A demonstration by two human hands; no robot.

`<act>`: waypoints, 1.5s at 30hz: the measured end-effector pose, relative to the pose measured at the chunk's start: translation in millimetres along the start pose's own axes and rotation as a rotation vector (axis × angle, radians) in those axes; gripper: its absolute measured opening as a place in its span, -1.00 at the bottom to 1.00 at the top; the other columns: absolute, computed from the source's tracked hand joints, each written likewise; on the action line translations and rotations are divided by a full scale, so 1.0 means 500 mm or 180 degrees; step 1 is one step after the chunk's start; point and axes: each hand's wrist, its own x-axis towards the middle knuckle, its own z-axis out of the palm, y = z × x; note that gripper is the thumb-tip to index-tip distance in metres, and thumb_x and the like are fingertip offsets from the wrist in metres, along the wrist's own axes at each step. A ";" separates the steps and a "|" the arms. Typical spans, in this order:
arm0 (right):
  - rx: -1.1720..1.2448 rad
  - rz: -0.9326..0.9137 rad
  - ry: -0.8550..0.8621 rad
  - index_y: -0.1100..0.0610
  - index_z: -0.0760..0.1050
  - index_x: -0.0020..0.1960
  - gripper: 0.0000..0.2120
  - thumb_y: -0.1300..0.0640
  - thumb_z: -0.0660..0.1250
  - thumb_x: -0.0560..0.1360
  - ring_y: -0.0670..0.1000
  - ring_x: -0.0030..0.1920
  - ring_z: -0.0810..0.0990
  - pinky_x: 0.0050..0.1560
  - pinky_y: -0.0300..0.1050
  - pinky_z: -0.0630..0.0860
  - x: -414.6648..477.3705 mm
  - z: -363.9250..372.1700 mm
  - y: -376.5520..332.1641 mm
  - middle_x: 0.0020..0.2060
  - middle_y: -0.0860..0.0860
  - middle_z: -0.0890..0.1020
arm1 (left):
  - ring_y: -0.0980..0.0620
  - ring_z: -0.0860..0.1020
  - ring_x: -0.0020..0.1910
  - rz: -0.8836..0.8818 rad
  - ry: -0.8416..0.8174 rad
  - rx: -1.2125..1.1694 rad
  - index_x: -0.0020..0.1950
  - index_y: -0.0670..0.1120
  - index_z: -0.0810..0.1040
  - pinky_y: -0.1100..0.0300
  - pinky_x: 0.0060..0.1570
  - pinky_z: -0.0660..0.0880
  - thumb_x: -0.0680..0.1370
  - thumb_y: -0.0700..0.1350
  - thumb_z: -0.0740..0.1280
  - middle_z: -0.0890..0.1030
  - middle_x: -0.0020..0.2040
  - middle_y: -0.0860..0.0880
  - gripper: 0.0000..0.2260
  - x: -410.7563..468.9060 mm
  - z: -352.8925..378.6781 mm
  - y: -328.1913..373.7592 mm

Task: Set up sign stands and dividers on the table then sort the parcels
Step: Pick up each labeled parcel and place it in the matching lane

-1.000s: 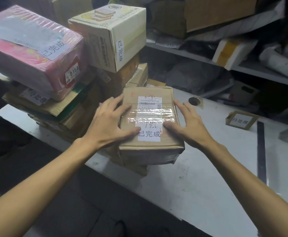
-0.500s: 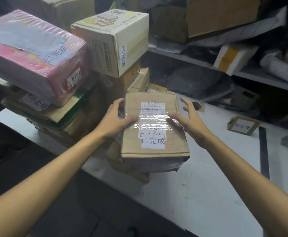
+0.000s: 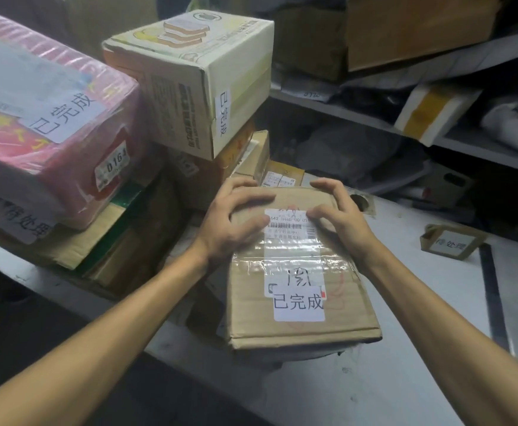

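Cluttered shelf runs behind a grey tabletop stacked with parcels. Far left of the brown parcel, a pink parcel tops a pile and carries a 已完成 sticker. Under it a flat carton is marked 待处理. Nearer, left of and behind the brown parcel, a white box stands on more boxes, with the same 已完成 sticker on its side.

My left grip is clamped on the brown parcel's far left corner, fingers curled over the edge, thumb flat on top. The brown parcel lies flat at the tabletop's near edge, on lower boxes as far as I can tell, its own 已完成 sticker facing me. My right grip is clamped on its far right corner, fingers arched over the edge, thumb on the shipping label.

Right of the brown parcel a cardboard stand reading 待处理 sits on the tabletop. Just beyond it a dark divider lies as a strip.

I judge the setting-up at least partly done, since one stand and one divider are down. Sorting looks well along: the finished pile is tall, and this parcel belongs with it. Left to do, I think: seat this one, then move the 待处理 carton across to its stand.
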 end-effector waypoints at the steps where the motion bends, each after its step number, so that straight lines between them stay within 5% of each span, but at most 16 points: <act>1: 0.0033 -0.0020 0.0076 -0.13 0.46 0.18 -0.61 0.29 0.33 0.49 0.20 0.12 0.60 -0.12 -0.06 0.63 -0.003 0.001 -0.002 0.21 0.11 0.49 | 0.17 0.41 0.30 0.0054 0.0017 -0.0006 0.20 -0.02 0.62 0.48 0.23 0.29 0.38 0.16 0.32 0.41 0.26 -0.04 -0.54 0.002 0.002 0.002; 5: -0.0001 -0.0130 0.0239 -0.13 0.41 0.26 -0.56 0.29 0.31 0.51 0.08 0.09 0.61 -0.15 -0.18 0.61 -0.023 -0.005 -0.010 0.14 -0.04 0.51 | 0.14 0.41 0.34 0.0209 0.0060 -0.0052 0.31 0.08 0.48 0.31 0.30 0.34 0.42 0.16 0.29 0.40 0.32 0.04 -0.53 0.004 0.012 0.014; 8: -0.0111 -0.0052 0.0318 -0.20 0.29 0.35 -0.47 0.24 0.33 0.52 0.06 0.08 0.61 -0.04 -0.07 0.65 -0.034 -0.003 -0.011 0.09 -0.17 0.45 | 0.35 0.42 0.23 -0.0150 0.0100 -0.0080 0.40 0.09 0.37 0.48 0.16 0.35 0.37 0.21 0.30 0.42 0.29 0.10 -0.39 -0.001 0.013 0.014; 11: -0.0261 0.0153 0.0399 -0.18 0.17 0.45 -0.36 0.14 0.39 0.51 0.11 0.05 0.65 -0.04 0.03 0.67 -0.049 -0.001 -0.012 0.12 -0.12 0.44 | 0.25 0.43 0.20 -0.0651 0.0129 -0.0006 0.49 0.08 0.31 0.51 0.06 0.33 0.40 0.16 0.34 0.40 0.39 0.04 -0.34 -0.007 0.009 0.014; 15: -0.0229 0.0352 0.0231 -0.14 0.09 0.49 -0.24 0.02 0.48 0.46 0.04 0.08 0.66 0.04 0.03 0.66 -0.093 -0.009 -0.014 0.27 -0.07 0.49 | 0.15 0.33 0.36 -0.0602 0.0000 0.0525 0.53 0.12 0.21 0.12 0.37 0.35 0.41 0.20 0.39 0.26 0.44 0.13 -0.27 -0.043 -0.008 0.051; 19: -0.0705 0.0224 -0.0085 -0.33 -0.04 0.48 -0.02 -0.06 0.58 0.35 -0.10 0.13 0.61 0.10 -0.15 0.59 -0.181 -0.014 0.015 0.18 -0.33 0.43 | 0.31 0.11 0.46 -0.0447 -0.0426 0.0794 0.47 0.34 0.11 0.21 0.43 0.15 0.18 0.40 0.42 0.05 0.56 0.16 -0.08 -0.160 -0.003 0.089; 24: -0.0398 0.0259 -0.0315 -0.29 0.07 0.50 -0.02 -0.04 0.59 0.27 -0.17 0.14 0.62 0.22 -0.08 0.57 -0.233 -0.010 0.044 0.24 -0.25 0.55 | 0.20 -0.16 0.57 -0.0397 -0.0673 0.0788 0.47 0.45 -0.13 0.03 0.54 0.02 0.09 0.47 0.50 -0.14 0.60 0.11 0.13 -0.252 0.020 0.090; 29: -0.0679 -0.0164 -0.0036 -0.30 0.15 0.45 -0.02 0.01 0.63 0.20 -0.20 0.19 0.57 0.21 -0.10 0.57 -0.268 0.012 0.022 0.27 -0.21 0.52 | 0.10 -0.03 0.58 -0.0154 -0.0820 0.0990 0.48 0.41 0.03 0.00 0.51 0.18 0.19 0.15 0.56 -0.07 0.58 0.08 0.01 -0.234 0.012 0.092; 34: -0.2292 -0.0399 -0.0459 -0.40 -0.09 0.51 0.13 -0.20 0.62 0.20 -0.13 0.44 0.22 0.35 -0.17 0.40 -0.322 -0.002 0.035 0.53 -0.26 -0.08 | 0.22 -0.07 0.56 0.0054 -0.0773 0.1178 0.47 0.34 0.18 0.11 0.53 0.10 0.22 0.19 0.51 -0.09 0.57 0.13 -0.11 -0.234 0.021 0.082; 37: -0.2305 -0.0529 -0.0156 -0.33 0.01 0.52 0.03 0.01 0.57 0.28 -0.07 0.36 0.33 0.19 -0.26 0.52 -0.324 0.000 0.054 0.50 -0.24 0.01 | 0.34 0.03 0.48 0.0332 -0.0702 0.1110 0.41 0.25 0.33 0.27 0.49 0.10 0.24 0.15 0.48 0.01 0.51 0.17 -0.24 -0.228 0.034 0.099; 41: -0.2139 -0.0775 0.0151 -0.31 0.08 0.51 0.01 0.03 0.60 0.26 -0.15 0.30 0.37 0.15 -0.46 0.43 -0.344 0.004 0.072 0.51 -0.20 0.06 | 0.10 -0.09 0.59 0.0340 -0.0642 0.1031 0.37 0.27 0.36 0.02 0.53 0.14 0.23 0.16 0.46 -0.01 0.59 -0.09 -0.29 -0.233 0.047 0.110; 45: -0.2320 -0.1165 0.0511 -0.19 0.13 0.54 0.01 -0.03 0.62 0.25 -0.25 0.33 0.29 0.23 -0.55 0.31 -0.372 -0.019 0.037 0.55 -0.05 0.06 | 0.01 -0.07 0.60 0.0752 -0.0477 0.1019 0.42 0.25 0.31 -0.13 0.48 0.19 0.28 0.18 0.50 -0.01 0.59 -0.13 -0.26 -0.222 0.066 0.145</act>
